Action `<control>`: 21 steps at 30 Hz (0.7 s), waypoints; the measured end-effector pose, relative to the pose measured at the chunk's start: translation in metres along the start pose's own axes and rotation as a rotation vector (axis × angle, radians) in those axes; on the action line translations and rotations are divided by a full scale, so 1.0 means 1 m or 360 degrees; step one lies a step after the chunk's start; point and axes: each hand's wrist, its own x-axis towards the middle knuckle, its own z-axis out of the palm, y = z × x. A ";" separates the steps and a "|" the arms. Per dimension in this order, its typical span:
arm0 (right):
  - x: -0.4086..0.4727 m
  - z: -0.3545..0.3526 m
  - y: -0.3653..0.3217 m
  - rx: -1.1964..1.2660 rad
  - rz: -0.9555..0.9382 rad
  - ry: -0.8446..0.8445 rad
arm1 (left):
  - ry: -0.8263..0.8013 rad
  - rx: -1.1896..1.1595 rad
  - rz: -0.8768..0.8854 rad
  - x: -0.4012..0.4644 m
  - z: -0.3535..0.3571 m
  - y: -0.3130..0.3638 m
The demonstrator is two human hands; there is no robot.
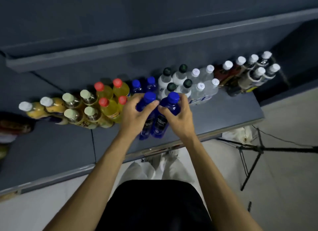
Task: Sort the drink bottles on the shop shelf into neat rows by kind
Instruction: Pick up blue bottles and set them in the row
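Two blue bottles with blue caps stand side by side on the grey shelf (51,153). My left hand (136,113) grips the left blue bottle (146,125) below its cap. Around the shoulder of the right blue bottle (160,124) my right hand (177,117) is closed. Two more blue bottles (143,86) stand just behind them. Left of those are yellow bottles with red caps (110,96), then amber bottles with pale caps (80,106). To the right stand white bottles with dark caps (175,80), clear water bottles (203,86) and dark bottles with white caps (247,72).
An upper shelf edge (154,39) overhangs the row at the back. Dark packets (13,125) lie at the shelf's far left. A black tripod (253,156) stands on the floor to the right, beside a white bag (239,134).
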 end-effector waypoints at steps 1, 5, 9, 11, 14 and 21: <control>0.009 -0.002 0.000 -0.0043 -0.0034 -0.0061 | 0.0021 0.0061 -0.0008 0.005 0.000 0.002; 0.042 -0.003 0.001 -0.0152 -0.0201 -0.0243 | 0.0149 0.0367 -0.0057 0.022 -0.001 0.003; 0.073 0.003 0.000 -0.0316 -0.0268 -0.0376 | 0.0207 0.0723 -0.0192 0.037 -0.007 -0.009; 0.086 0.008 0.000 -0.0422 -0.0293 -0.0373 | 0.0215 0.0729 -0.0245 0.044 -0.012 -0.012; 0.100 0.012 -0.009 -0.0662 -0.0358 -0.0359 | 0.0233 0.0829 -0.0189 0.062 -0.014 -0.012; 0.125 0.028 0.000 -0.1377 -0.0590 -0.0377 | 0.0012 0.1069 -0.0335 0.084 -0.023 -0.023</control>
